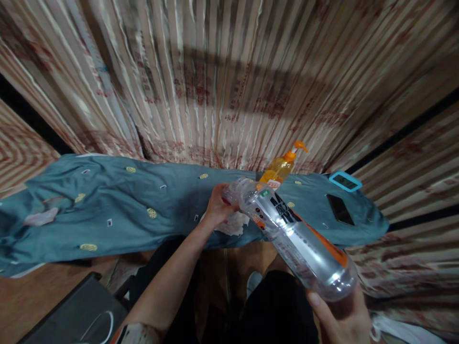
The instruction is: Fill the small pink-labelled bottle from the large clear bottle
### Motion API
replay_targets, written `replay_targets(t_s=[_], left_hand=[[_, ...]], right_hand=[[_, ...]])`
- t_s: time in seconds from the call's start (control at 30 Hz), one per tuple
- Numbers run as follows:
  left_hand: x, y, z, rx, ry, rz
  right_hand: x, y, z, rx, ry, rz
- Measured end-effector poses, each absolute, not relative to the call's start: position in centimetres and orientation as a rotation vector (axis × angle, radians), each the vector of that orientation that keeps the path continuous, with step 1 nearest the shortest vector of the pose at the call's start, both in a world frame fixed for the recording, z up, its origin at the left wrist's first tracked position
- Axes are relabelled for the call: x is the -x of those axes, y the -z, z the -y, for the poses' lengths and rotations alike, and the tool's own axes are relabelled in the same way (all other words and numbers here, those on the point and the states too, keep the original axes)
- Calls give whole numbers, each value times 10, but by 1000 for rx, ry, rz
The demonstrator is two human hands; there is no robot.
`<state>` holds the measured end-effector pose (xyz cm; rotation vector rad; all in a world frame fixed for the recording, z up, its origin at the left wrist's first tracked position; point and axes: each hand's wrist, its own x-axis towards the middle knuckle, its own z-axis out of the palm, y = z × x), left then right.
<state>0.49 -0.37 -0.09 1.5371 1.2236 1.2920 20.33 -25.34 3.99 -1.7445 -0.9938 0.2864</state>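
Observation:
A big clear plastic bottle (297,239) with a silver and orange label is held aslant in front of me, its top end up and to the left. My right hand (340,315) is wrapped round its base. At the other end, my left hand (218,205) grips clear plastic at the bottle's neck; whether a separate piece is there I cannot tell. Crumpled white tissue (233,224) lies on the cloth just below my left hand. Behind the bottle's top stands a pump bottle (278,169) of orange-yellow liquid, partly hidden.
A green-blue patterned cloth (175,196) covers the long table. On its right lie a dark phone (340,209) and a blue-framed device (345,181). Pale crumpled material (41,217) rests at the left. Pleated curtains (222,95) hang behind. A dark grey box-like surface (75,310) with a white cable is lower left.

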Motion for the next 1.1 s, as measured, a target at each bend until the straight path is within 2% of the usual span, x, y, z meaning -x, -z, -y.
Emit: replay_targets(t_s=[0.37, 0.63, 1.1], left_hand=[[-4, 1, 4, -1518, -1269, -1219], [-5, 2, 3, -1491, -1299, -1213], [-4, -2, 5, -1513, -1290, -1204]], right_hand=[[-208, -38, 262, 1694, -408, 979], [-212, -38, 263, 1710, -304, 1031], [-207, -42, 265, 1706, -328, 969]])
